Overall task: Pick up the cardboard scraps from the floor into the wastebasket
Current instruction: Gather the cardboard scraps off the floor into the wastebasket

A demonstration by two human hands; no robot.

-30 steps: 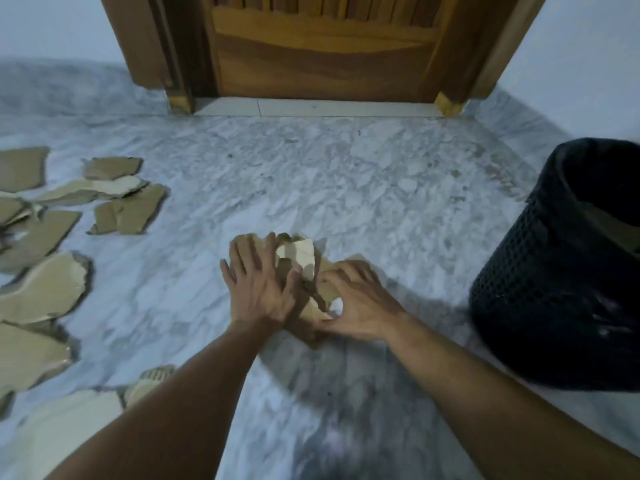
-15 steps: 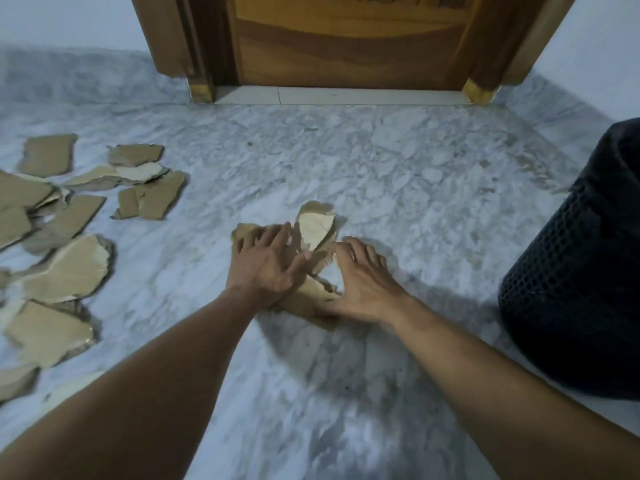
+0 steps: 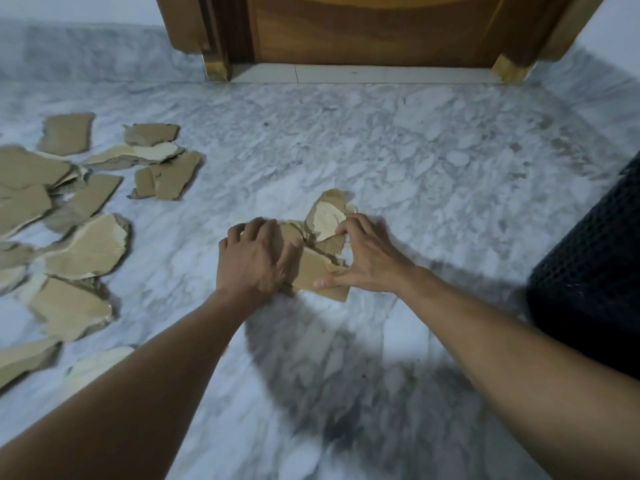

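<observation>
A small pile of torn brown cardboard scraps point(image 3: 320, 252) lies on the marble floor in the middle of the view. My left hand point(image 3: 251, 259) presses on the pile's left side with curled fingers. On the right side, my right hand point(image 3: 363, 258) pinches the pile, thumb on a lower scrap, fingers on an upper pale one. The black mesh wastebasket point(image 3: 592, 282) stands at the right edge, partly cut off. Several more cardboard scraps point(image 3: 86, 247) are scattered on the floor at the left.
A wooden door point(image 3: 374, 29) and its frame close the far side, with a pale threshold strip below. Grey-white marble floor point(image 3: 415, 150) stretches between the pile and the door. A marble skirting runs along both walls.
Both hands have drawn the scraps closer together and my left fingers have curled over the pile. The view has shifted left, so less of the wastebasket shows.
</observation>
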